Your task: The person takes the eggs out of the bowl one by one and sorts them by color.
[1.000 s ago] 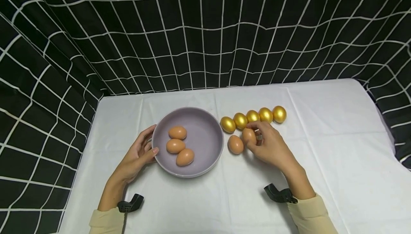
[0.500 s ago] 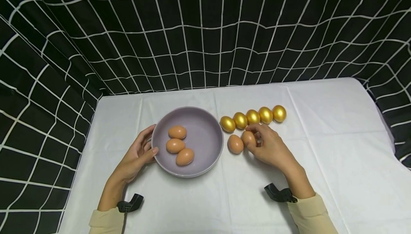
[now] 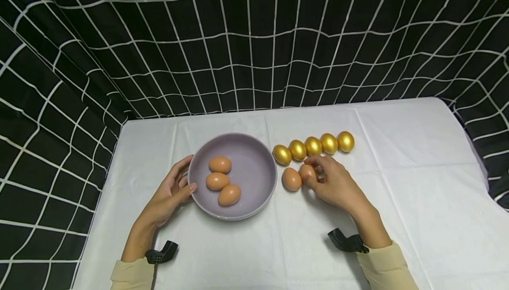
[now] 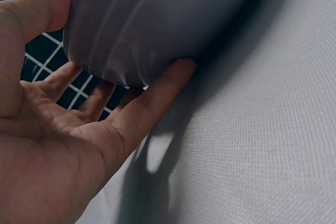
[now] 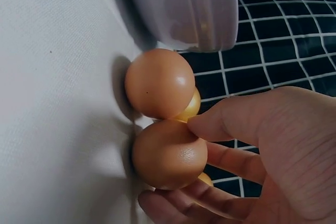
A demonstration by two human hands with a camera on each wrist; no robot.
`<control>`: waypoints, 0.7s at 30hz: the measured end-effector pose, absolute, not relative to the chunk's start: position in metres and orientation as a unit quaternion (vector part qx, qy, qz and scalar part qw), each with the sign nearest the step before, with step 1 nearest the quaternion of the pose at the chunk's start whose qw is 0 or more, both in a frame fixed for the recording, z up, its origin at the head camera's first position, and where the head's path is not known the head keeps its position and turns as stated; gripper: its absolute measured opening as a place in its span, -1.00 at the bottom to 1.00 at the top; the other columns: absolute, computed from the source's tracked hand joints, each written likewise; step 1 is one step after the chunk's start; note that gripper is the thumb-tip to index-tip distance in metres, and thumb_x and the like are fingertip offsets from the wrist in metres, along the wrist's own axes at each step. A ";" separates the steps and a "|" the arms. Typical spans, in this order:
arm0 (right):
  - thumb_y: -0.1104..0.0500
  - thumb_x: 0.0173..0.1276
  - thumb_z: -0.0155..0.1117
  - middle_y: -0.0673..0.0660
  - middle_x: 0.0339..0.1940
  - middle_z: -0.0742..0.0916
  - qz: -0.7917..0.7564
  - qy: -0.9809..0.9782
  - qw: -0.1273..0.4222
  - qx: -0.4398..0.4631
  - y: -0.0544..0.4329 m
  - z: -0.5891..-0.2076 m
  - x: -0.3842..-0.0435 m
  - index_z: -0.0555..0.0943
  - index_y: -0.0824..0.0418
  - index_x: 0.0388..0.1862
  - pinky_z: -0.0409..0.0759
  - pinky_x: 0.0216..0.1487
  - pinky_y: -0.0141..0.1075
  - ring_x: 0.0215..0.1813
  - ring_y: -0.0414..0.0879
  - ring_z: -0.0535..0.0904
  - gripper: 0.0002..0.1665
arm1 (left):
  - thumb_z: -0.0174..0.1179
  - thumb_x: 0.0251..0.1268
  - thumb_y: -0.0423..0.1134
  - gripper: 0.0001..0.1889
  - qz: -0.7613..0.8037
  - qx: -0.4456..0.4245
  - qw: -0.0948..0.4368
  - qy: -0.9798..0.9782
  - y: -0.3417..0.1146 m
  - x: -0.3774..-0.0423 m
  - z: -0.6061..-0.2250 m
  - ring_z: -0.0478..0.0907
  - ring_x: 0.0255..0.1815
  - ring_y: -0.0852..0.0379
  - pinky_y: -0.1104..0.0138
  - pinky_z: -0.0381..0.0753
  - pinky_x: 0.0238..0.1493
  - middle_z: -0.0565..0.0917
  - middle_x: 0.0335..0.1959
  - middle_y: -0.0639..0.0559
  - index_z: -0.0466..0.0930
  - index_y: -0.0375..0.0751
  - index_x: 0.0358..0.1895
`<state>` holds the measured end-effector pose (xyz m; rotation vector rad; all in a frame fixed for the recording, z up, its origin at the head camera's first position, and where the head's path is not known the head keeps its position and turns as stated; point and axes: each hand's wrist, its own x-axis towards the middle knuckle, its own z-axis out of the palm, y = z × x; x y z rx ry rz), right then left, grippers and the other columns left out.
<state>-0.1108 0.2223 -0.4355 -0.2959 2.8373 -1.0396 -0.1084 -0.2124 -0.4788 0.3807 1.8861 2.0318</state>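
Note:
My left hand (image 3: 169, 195) holds the side of a mauve bowl (image 3: 254, 166), thumb at the rim and fingers against the outer wall. In the left wrist view, the fingertips touch the bowl's side (image 4: 157, 30) close to the cloth. Three brown eggs (image 3: 217, 181) lie in the left half of the bowl. To the right of the bowl, my right hand (image 3: 334, 184) pinches a brown egg (image 5: 169, 156) between thumb and fingers, low at the white cloth. Right beside it sits another brown egg (image 3: 292, 179), nearer the bowl; the two touch or nearly touch.
Several golden eggs (image 3: 313, 146) stand in a slanting row just behind the right hand. A white cloth (image 3: 417, 184) covers the table. Black curtains with a white grid (image 3: 254, 51) hang behind and at both sides.
My right hand has come down slightly toward me with the brown egg, settling it beside the other brown egg. The left hand and the bowl have stayed put.

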 end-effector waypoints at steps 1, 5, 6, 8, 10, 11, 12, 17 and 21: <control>0.18 0.43 0.38 0.29 0.12 0.75 -0.341 0.934 0.053 -0.096 0.222 -0.435 -0.111 0.63 0.25 0.27 0.69 0.07 0.06 0.10 0.15 0.71 -0.54 | 0.09 0.58 -0.44 -0.22 0.715 0.134 0.171 0.664 -0.213 -0.108 -0.479 0.46 0.48 0.28 0.25 0.81 0.11 0.06 0.71 -0.23 -0.06 -0.07 0.72; 0.16 0.45 0.37 0.30 0.16 0.74 -0.340 0.935 0.055 -0.090 0.222 -0.433 -0.110 0.62 0.27 0.29 0.69 0.13 0.11 0.12 0.17 0.73 -0.53 | 0.09 0.59 -0.44 -0.22 0.717 0.135 0.171 0.662 -0.213 -0.108 -0.480 0.46 0.48 0.27 0.25 0.81 0.11 0.07 0.71 -0.22 -0.05 -0.07 0.72; 0.15 0.46 0.36 0.31 0.17 0.74 -0.342 0.934 0.056 -0.089 0.222 -0.433 -0.109 0.62 0.27 0.29 0.70 0.13 0.12 0.13 0.18 0.73 -0.53 | 0.09 0.59 -0.44 -0.22 0.717 0.135 0.171 0.662 -0.213 -0.108 -0.480 0.46 0.48 0.27 0.25 0.81 0.11 0.08 0.71 -0.22 -0.05 -0.07 0.72; 0.14 0.49 0.34 0.32 0.20 0.73 -0.346 0.932 0.057 -0.090 0.222 -0.432 -0.109 0.61 0.28 0.30 0.72 0.15 0.13 0.15 0.20 0.74 -0.53 | 0.09 0.59 -0.44 -0.22 0.717 0.134 0.171 0.662 -0.213 -0.108 -0.480 0.47 0.47 0.26 0.25 0.81 0.11 0.08 0.70 -0.22 -0.05 -0.07 0.72; 0.13 0.51 0.32 0.33 0.21 0.73 -0.350 0.931 0.056 -0.091 0.221 -0.432 -0.109 0.61 0.29 0.31 0.73 0.15 0.13 0.15 0.22 0.75 -0.54 | 0.09 0.59 -0.44 -0.22 0.718 0.135 0.171 0.661 -0.214 -0.108 -0.481 0.47 0.47 0.26 0.25 0.80 0.11 0.09 0.70 -0.23 -0.05 -0.07 0.72; 0.13 0.52 0.32 0.33 0.22 0.73 -0.351 0.930 0.054 -0.091 0.221 -0.431 -0.109 0.61 0.29 0.30 0.73 0.15 0.13 0.15 0.22 0.75 -0.54 | 0.09 0.59 -0.44 -0.22 0.718 0.135 0.170 0.661 -0.214 -0.108 -0.481 0.47 0.47 0.26 0.25 0.80 0.11 0.09 0.70 -0.23 -0.05 -0.07 0.72; 0.14 0.52 0.32 0.33 0.23 0.73 -0.353 0.930 0.051 -0.092 0.221 -0.431 -0.109 0.61 0.29 0.30 0.73 0.14 0.13 0.14 0.23 0.75 -0.55 | 0.09 0.59 -0.44 -0.22 0.718 0.135 0.170 0.661 -0.214 -0.108 -0.481 0.47 0.47 0.26 0.25 0.80 0.11 0.09 0.70 -0.23 -0.05 -0.08 0.72; 0.17 0.53 0.31 0.34 0.25 0.71 -0.366 0.926 0.027 -0.089 0.220 -0.432 -0.109 0.61 0.33 0.26 0.78 0.10 0.10 0.17 0.25 0.73 -0.59 | 0.10 0.58 -0.44 -0.22 0.720 0.135 0.170 0.660 -0.214 -0.108 -0.479 0.47 0.47 0.25 0.24 0.80 0.11 0.09 0.70 -0.24 -0.06 -0.08 0.72; 0.16 0.52 0.29 0.33 0.24 0.72 -0.368 0.925 0.000 -0.090 0.219 -0.432 -0.111 0.64 0.32 0.23 0.77 0.09 0.07 0.22 0.24 0.68 -0.61 | 0.10 0.58 -0.44 -0.21 0.720 0.135 0.171 0.659 -0.213 -0.108 -0.479 0.48 0.46 0.25 0.24 0.81 0.11 0.09 0.69 -0.27 -0.06 -0.09 0.72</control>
